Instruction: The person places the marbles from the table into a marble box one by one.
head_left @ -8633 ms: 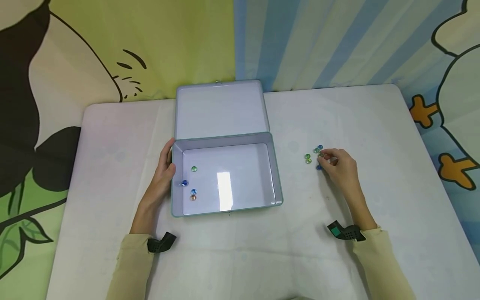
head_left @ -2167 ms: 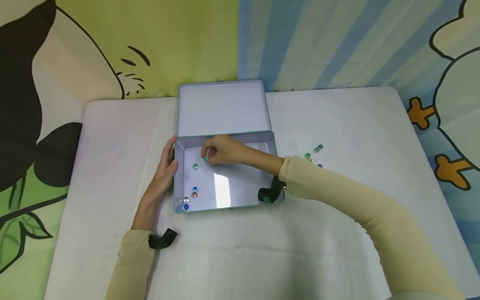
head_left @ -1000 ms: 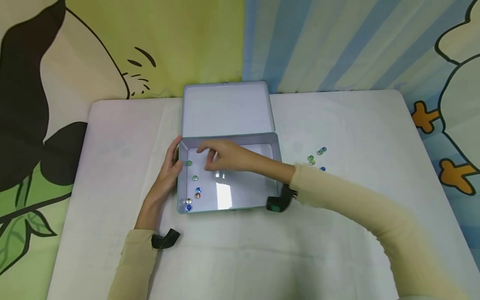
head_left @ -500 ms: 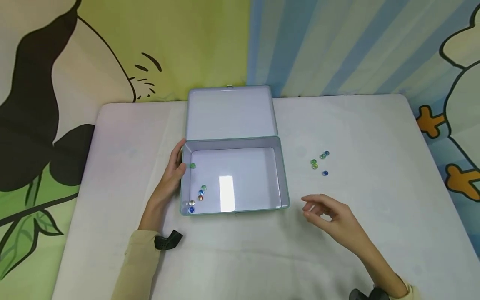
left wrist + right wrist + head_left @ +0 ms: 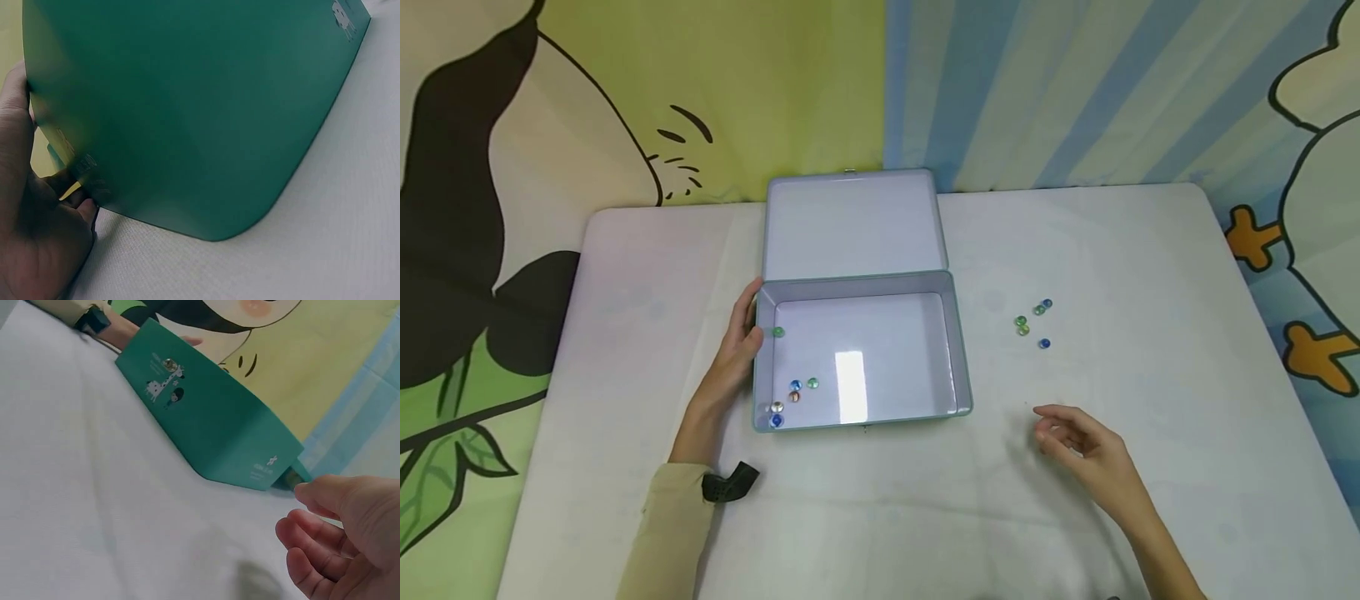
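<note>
A shallow metal box (image 5: pixel 958 367), green outside and pale inside, stands with its lid (image 5: pixel 853 225) folded back. My left hand (image 5: pixel 730 362) rests against its outer left wall, thumb at the rim. Inside, at the left, lie a green marble (image 5: pixel 778 332), a second green marble (image 5: pixel 812 383), a blue marble (image 5: pixel 796 385), an orange-brown marble (image 5: pixel 794 397), a clear marble (image 5: pixel 777 407) and another blue marble (image 5: pixel 777 422). My right hand (image 5: pixel 1097 458) hovers above the table, right of the box, fingers loosely bent with nothing between them; the right wrist view shows the same hand (image 5: pixel 350 544).
Several loose marbles lie on the white table (image 5: pixel 1120 275) beyond my right hand: a yellow-green marble (image 5: pixel 1023 330), a green marble (image 5: pixel 1020 320) touching it, a green-and-blue pair, and a lone blue marble (image 5: pixel 1044 343). A printed curtain (image 5: pixel 1037 92) hangs along the back edge.
My right hand released a green marble inside the box, then moved out to the right and towards the near edge. Marbles inside shifted; one green marble rolled nearer. The left hand stays on the box.
</note>
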{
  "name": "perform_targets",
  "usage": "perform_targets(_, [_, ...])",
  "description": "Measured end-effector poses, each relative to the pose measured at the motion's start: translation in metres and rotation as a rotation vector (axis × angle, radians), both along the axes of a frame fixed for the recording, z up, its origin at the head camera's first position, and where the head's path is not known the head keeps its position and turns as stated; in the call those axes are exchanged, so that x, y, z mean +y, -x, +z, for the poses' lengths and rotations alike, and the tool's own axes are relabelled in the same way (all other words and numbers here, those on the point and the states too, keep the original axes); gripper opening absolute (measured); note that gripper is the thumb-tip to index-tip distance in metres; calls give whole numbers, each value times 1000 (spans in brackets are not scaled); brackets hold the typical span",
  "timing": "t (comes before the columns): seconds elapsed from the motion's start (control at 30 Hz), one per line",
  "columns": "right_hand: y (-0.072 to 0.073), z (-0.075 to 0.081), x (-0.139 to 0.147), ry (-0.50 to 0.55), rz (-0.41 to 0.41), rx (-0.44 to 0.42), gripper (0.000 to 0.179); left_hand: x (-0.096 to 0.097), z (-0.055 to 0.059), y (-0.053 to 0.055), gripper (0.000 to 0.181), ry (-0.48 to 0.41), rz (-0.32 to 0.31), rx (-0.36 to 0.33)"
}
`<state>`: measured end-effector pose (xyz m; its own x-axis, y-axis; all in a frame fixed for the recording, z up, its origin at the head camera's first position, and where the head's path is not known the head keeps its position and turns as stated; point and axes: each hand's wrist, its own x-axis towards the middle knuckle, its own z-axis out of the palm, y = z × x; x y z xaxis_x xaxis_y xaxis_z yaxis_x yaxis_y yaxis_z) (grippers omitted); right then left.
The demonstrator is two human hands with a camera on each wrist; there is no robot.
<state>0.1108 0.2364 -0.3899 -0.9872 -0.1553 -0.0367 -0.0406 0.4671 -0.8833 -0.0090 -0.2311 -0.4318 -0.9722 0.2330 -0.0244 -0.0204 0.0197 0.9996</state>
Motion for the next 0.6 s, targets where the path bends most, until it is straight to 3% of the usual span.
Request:
perform_targets(0.13, [-1,-4,-1,-1,-9,-11,31,0,0,-1,80,-5,1,-7])
perform_targets(0.3, [5,-3,-4,-75,-6,53,33,0,-1,-2,80,-7,1,-18])
perform_targets(0.43, [24,0,-1,-145,-27,138,34,1,-1,-3,81,-10,6,-23])
perform_targets(0.6, [59,-1,6,-265,-144,223,26,0,0,-1,81,-4,4,-13])
